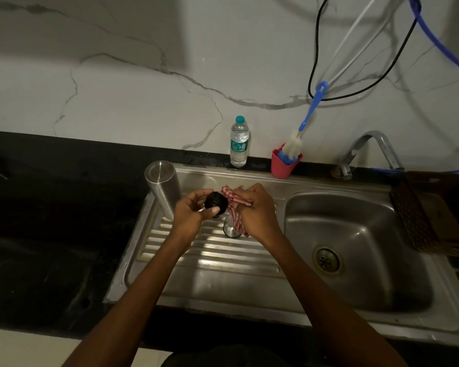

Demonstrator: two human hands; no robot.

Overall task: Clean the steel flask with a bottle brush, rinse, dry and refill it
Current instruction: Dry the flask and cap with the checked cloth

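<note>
Drying stage: left hand (194, 211) pinching black cap (216, 202), right hand (255, 207) gripping striped cloth (235, 205); steel flask (162, 186) inverted, refill remaining.

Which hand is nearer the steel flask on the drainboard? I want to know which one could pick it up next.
Left. The left hand, holding the black cap, sits right beside the steel flask. The right hand, gripping the striped cloth, is farther off, toward the basin.

Red-striped cloth (235, 205) — black cap (216, 202)
</note>
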